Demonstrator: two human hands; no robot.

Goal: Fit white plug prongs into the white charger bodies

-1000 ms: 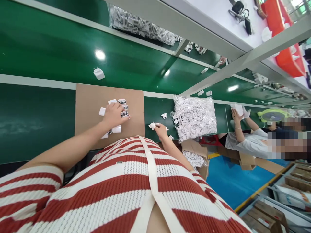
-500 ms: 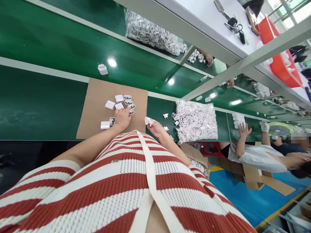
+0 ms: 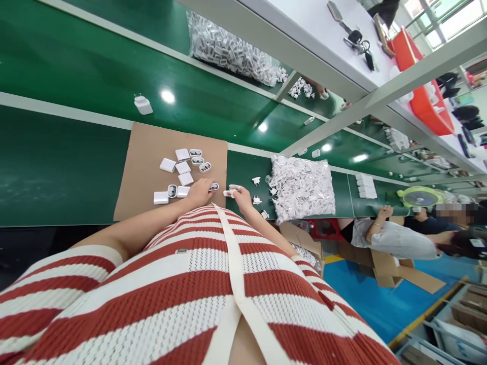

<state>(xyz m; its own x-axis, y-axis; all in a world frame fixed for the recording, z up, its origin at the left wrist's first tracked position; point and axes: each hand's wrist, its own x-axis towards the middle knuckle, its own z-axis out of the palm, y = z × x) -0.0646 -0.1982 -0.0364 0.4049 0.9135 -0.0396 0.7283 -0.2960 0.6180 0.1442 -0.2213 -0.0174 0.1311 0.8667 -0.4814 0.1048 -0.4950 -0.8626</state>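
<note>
Charger case [image 3: 214, 187] pinched in your left hand [image 3: 200, 192], over the cardboard [image 3: 146, 147] near its right edge, open end showing. Right hand [image 3: 243, 199] grips a white plug piece [image 3: 229, 193] just beside it. Looks like joining; next move calls for lining both up.

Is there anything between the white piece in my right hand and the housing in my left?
Nothing visible: the white piece in your right hand and the housing in your left hand are apart, with only cardboard showing in the gap.
</note>
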